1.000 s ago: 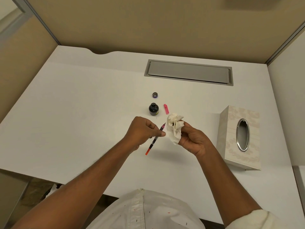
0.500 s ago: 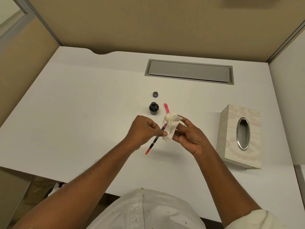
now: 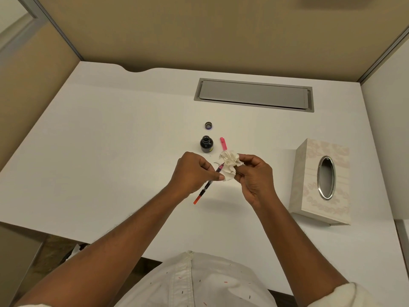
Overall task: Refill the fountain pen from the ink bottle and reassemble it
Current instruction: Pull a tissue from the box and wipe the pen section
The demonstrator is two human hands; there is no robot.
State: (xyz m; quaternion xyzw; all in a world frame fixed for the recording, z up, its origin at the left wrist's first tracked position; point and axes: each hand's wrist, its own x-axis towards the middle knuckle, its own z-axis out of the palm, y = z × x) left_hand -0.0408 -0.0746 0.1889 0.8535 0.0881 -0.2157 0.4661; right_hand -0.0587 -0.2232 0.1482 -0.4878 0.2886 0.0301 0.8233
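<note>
From the head camera, looking down on a white worktop (image 3: 110, 151), the person's left hand (image 3: 192, 173) pinches the fountain pen's inner section (image 3: 209, 183) between thumb and fingers, its grip clenched around the dark middle of the shaft. The section slants, its orange-red end (image 3: 197, 199) pointing down toward the person and its pink nib end tilted up and away. The right hand (image 3: 254, 176) is clenched on a crumpled white tissue (image 3: 229, 166), which touches the nib end of the pen; the nib itself is hidden in the folds. Both hands hover above the worktop, close together but not touching each other. Just beyond them the ink bottle (image 3: 206, 144) stands upright and open, dark ink visible through its mouth. Its cap (image 3: 208, 125) lies a little farther back, apart from the bottle. A pink pen part (image 3: 223, 143) lies flat just beside the bottle on the right, its near end close to the tissue. A pale patterned tissue box (image 3: 323, 182) with an oval metal-rimmed opening sits well to the right. A grey recessed cable hatch (image 3: 254, 95) is set into the far part of the worktop, before beige partition walls.
</note>
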